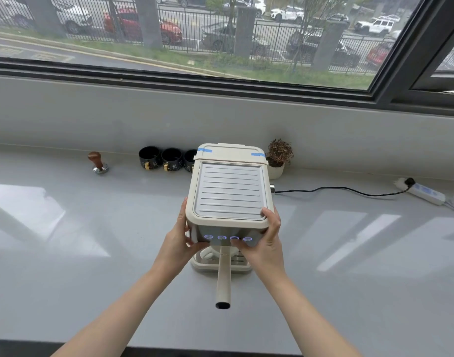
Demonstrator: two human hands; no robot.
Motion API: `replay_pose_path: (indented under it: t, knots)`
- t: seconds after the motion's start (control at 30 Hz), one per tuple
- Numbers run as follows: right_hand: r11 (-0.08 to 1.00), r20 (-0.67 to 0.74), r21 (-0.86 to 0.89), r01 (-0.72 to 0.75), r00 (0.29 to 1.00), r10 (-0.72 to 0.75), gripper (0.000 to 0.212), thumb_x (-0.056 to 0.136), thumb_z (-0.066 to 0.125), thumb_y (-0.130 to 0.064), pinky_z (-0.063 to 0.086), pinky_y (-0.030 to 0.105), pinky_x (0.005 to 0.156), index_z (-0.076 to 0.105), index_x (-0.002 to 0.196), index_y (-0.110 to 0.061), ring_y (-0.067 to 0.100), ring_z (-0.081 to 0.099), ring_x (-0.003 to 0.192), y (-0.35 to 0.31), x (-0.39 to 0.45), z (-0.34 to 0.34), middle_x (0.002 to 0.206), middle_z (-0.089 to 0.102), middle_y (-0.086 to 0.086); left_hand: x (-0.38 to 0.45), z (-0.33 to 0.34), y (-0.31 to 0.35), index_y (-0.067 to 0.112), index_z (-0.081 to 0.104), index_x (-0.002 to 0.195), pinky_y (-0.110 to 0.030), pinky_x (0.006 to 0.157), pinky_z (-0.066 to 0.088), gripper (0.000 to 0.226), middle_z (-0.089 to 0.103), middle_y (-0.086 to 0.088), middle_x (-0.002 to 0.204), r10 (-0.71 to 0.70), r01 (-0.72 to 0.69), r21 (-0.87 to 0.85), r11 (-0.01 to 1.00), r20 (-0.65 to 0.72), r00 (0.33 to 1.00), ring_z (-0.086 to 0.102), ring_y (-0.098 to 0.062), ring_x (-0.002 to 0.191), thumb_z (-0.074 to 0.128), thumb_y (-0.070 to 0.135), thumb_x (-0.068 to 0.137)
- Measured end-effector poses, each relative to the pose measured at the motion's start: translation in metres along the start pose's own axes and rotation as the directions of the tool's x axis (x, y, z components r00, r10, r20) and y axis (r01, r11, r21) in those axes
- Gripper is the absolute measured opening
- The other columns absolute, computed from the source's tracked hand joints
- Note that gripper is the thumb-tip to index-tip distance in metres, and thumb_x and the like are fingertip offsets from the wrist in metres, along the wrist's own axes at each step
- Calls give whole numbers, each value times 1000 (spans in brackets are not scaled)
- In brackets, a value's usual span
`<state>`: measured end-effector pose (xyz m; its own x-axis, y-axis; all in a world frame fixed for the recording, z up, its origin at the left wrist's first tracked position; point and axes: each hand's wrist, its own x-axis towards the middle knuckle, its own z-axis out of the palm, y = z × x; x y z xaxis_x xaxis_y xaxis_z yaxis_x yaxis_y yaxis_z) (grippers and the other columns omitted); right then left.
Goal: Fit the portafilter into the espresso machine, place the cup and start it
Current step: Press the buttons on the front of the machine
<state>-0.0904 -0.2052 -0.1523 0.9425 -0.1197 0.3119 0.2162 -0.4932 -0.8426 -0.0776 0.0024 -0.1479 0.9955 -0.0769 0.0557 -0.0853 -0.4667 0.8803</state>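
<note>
Head view: your left hand [180,239] and right hand [265,237] clasp the front corners of the espresso machine [229,194] on the tabletop [66,253], fingers wrapped on its casing. The portafilter [223,275] already sits under the machine's front, its handle's long axis pointing straight back at you. The lit buttons [228,238] lie at your right thumb (nearer hand). A pale cup [212,253] seems to sit beneath, partly hidden.
</note>
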Motion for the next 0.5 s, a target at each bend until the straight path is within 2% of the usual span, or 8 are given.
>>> replay_pose_path:
  t: [0.07, 0.13, 0.23, 0.3, 0.33, 0.37, 0.43, 0.5]
  knots:
    - [1000, 0, 2, 5, 1000, -5, 84, 63, 80, -35, 40, -2, 69, 22, 124, -39, 16, 58, 110, 1, -1, -1, 147, 28, 4, 0, -1, 1, 44, 3, 146, -10, 64, 48, 111, 61, 10, 103, -6, 6, 13, 1000, 0, 1000, 60, -14, 71, 81, 14, 72]
    - [1000, 8, 7, 8, 1000, -8, 88, 63, 82, -32, 41, -2, 68, 20, 124, -44, 16, 58, 112, 3, -2, -3, 149, 28, 2, 0, -2, 1, 50, 4, 143, -11, 63, 49, 111, 60, 15, 106, 6, -6, 8, 1000, 2, 1000, 59, -15, 74, 81, 15, 71]
    - [999, 44, -28, 21, 999, -20, 90, 64, 83, -29, 43, 2, 68, 20, 126, -46, 8, 58, 111, 3, -3, -10, 153, 25, -6, 0, -4, 1, 56, 2, 140, -21, 69, 53, 113, 61, 16, 111, 9, -10, 28, 1000, 8, 1000, 59, -9, 82, 81, 15, 71]
    - [997, 75, -69, 34, 997, -29, 86, 66, 81, -30, 45, 7, 67, 21, 127, -45, -4, 54, 106, 1, -3, -16, 154, 25, -8, -2, -5, 4, 58, -2, 139, -34, 74, 55, 115, 58, 24, 113, 11, -12, 71, 997, 8, 1000, 59, -10, 86, 81, 16, 71]
    - [995, 86, -92, 46, 996, -38, 85, 67, 80, -30, 44, 6, 67, 21, 127, -45, -12, 50, 102, 2, -3, -19, 153, 28, -6, -3, -5, 5, 58, -4, 138, -37, 75, 55, 116, 55, 27, 115, 16, -17, 96, 995, 3, 1000, 59, -14, 90, 81, 17, 71]
    - [992, 97, -115, 56, 994, -45, 84, 68, 79, -29, 43, 3, 66, 21, 128, -45, -18, 47, 100, 3, -4, -21, 151, 32, -4, -4, -6, 6, 57, -6, 138, -40, 75, 54, 116, 54, 25, 122, 16, -15, 123, 992, -5, 1000, 59, -19, 94, 81, 19, 71]
    - [982, 109, -169, 87, 992, -69, 87, 71, 78, -25, 41, -2, 67, 18, 130, -46, -25, 41, 99, 5, -4, -26, 149, 36, -2, -6, -6, 6, 52, -8, 138, -45, 73, 55, 117, 47, 11, 138, 35, -27, 195, 980, -35, 999, 61, -27, 97, 82, 24, 70]
    - [972, 128, -210, 105, 989, -79, 93, 72, 79, -20, 42, 0, 73, 15, 134, -48, -21, 44, 103, 9, -4, -31, 153, 31, -8, -9, -5, 6, 51, -7, 134, -45, 66, 56, 115, 39, 1, 143, 105, -88, 269, 959, -50, 993, 63, -29, 89, 83, 22, 69]
